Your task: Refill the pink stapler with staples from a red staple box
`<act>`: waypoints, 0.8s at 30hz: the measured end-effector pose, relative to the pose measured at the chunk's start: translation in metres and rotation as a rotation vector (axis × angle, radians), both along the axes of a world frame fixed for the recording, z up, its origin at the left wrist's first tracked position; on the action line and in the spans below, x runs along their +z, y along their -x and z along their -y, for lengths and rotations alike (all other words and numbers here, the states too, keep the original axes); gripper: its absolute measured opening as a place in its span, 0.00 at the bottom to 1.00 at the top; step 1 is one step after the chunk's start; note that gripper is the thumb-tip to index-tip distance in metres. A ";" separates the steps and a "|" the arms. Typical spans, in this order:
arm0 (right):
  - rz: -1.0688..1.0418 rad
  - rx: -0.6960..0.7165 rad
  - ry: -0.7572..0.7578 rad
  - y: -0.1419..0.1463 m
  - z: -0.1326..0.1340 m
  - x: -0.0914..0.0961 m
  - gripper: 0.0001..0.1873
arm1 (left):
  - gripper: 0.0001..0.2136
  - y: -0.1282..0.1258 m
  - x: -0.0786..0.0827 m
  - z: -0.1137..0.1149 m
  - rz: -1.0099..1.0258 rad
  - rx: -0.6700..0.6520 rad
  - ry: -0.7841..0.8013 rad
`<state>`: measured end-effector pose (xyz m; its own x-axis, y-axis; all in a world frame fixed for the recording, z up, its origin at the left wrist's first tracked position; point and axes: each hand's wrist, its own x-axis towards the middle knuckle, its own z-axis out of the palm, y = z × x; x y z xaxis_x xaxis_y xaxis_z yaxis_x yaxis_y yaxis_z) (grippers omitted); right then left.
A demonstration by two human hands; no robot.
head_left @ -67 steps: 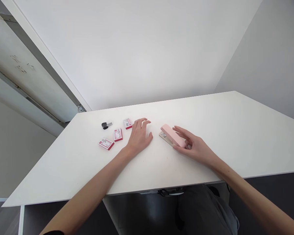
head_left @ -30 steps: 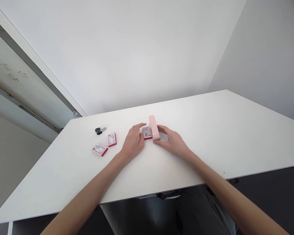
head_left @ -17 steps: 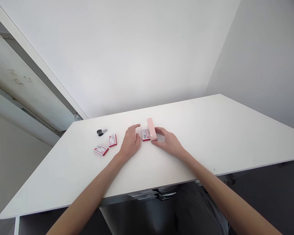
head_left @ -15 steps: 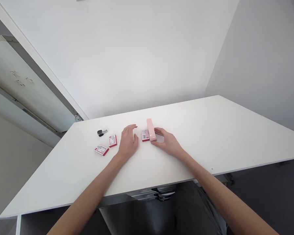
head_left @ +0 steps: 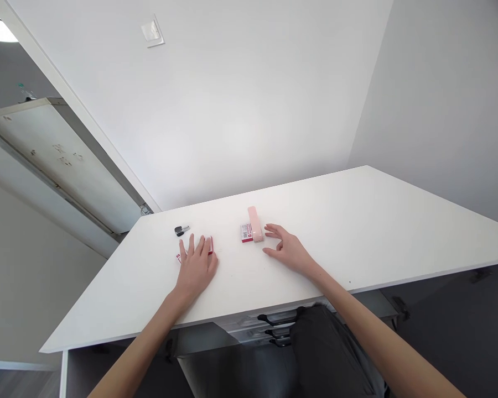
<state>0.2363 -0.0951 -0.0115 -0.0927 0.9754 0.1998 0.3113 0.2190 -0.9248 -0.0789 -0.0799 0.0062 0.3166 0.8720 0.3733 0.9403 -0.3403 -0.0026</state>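
A pink stapler (head_left: 254,223) lies on the white table (head_left: 357,221), with a red-and-white staple box (head_left: 245,232) touching its left side. My right hand (head_left: 285,250) rests open just right of the stapler, fingers spread, touching nothing. My left hand (head_left: 196,263) lies flat and open over two more red staple boxes; only a red edge (head_left: 210,245) of one shows past the fingers. A small black-and-silver staple remover (head_left: 181,230) sits just beyond my left hand.
The table's left edge (head_left: 103,287) borders a gap beside a white wall panel. Drawer handles (head_left: 274,326) show under the near edge, above my dark trousers. A wall switch (head_left: 152,31) is high on the back wall.
My right hand let go of the stapler and drew back to the right. My left hand moved left from the staple box by the stapler and settled over the other two boxes.
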 end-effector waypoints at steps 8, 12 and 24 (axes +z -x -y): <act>-0.033 -0.002 0.023 -0.001 0.009 0.001 0.34 | 0.24 -0.009 0.032 0.009 0.069 -0.286 0.232; -0.042 -0.009 0.015 0.000 0.011 0.003 0.33 | 0.29 -0.021 0.043 -0.012 0.217 -0.312 0.285; -0.053 -0.020 -0.010 0.001 0.008 0.002 0.30 | 0.38 -0.069 0.046 -0.071 0.192 -0.368 0.416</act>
<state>0.2350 -0.1026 -0.0092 -0.0622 0.9749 0.2138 0.2666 0.2226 -0.9377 -0.0097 -0.0084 0.0517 0.5868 0.8031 0.1036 0.7306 -0.5803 0.3599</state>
